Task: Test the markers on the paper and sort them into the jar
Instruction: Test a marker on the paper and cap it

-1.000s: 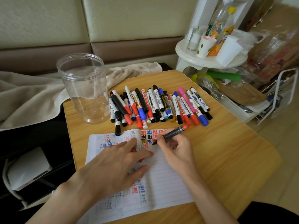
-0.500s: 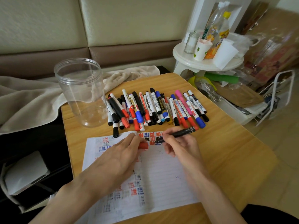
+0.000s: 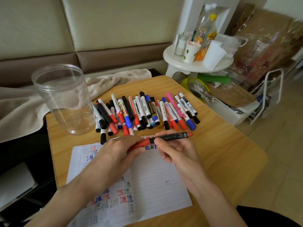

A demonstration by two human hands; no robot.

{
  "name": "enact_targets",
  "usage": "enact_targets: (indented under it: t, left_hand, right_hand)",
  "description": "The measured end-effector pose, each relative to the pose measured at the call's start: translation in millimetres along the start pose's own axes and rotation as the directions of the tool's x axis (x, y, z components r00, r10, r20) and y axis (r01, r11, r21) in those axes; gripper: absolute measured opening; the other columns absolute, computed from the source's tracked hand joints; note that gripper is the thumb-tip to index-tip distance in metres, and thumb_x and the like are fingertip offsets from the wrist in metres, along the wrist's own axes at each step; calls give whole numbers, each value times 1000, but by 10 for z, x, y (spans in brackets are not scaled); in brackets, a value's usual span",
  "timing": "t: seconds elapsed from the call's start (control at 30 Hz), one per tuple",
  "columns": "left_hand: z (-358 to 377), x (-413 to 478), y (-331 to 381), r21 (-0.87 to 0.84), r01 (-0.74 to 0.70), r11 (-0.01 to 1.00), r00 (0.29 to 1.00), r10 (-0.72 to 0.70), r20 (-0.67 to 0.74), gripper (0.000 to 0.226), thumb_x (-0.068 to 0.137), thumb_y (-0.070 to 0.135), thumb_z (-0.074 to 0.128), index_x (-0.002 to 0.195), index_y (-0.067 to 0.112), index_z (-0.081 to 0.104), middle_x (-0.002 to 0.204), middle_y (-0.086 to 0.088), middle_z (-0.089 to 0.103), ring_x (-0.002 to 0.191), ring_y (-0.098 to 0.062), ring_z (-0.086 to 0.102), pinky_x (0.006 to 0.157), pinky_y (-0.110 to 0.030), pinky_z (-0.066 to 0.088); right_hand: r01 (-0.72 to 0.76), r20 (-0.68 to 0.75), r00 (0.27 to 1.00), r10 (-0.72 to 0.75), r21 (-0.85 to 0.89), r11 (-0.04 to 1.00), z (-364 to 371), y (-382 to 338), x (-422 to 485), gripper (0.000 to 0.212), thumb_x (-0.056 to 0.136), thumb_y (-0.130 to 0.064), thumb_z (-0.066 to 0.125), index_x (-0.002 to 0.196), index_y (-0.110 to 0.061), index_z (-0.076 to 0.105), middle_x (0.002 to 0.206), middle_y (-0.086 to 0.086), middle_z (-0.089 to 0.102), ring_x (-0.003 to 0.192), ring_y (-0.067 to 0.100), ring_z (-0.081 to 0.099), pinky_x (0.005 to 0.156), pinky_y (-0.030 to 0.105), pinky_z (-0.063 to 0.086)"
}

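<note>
As I watched through the head camera, left hand [image 3: 118,154]: forearm entered from 7 o'clock, palm down above the paper [image 3: 147,177].
Left fingers: curled round the red cap [image 3: 139,144], gripping it.
Right hand [image 3: 177,151]: forearm entered from 5 o'clock, hand raised over the paper's top edge.
Right fingers: thumb and forefinger pinched the black marker [image 3: 172,137] on its barrel, the others loosely folded beneath.
Marker: lay nearly level between both hands, red tail pointing to 3 o'clock; cap met barrel, though I could not tell whether it was pressed home.
Jar [image 3: 64,99]: stood upright at 10 o'clock on the table [image 3: 229,153].
Marker pile [image 3: 147,112]: lay at 12 o'clock, just beside the jar.
</note>
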State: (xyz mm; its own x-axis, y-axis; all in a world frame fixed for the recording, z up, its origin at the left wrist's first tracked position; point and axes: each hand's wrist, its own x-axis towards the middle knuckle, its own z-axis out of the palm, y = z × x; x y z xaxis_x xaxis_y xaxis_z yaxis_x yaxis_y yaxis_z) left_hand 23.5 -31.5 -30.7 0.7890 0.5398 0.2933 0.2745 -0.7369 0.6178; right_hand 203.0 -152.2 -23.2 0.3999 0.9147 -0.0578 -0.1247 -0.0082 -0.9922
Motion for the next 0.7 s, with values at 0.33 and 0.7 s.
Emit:
enact_targets:
  t: [0.33,0.7]
  left_hand:
    - [-65,80,-21,-37,-61,997,997,62,34,29,99,44,51,124,40,65,105,28,64,95,4,63,80,-11,46]
    - [-31,116,-105,54,-123,991,992,121,37,25,106,42,45,124,42,61,111,27,63,99,4,63,80,-23,54]
  right_hand:
    - [-126,54,991,122,85,988,-86,-66,-7,29,96,-38,70,111,-14,80,87,15,69,69,21,59,55,28,43]
    - [29,-21,999,-35,-254,967,-189,130,7,18,92,-20,75,109,-15,80,89,6,79,75,17,71,66,26,55]
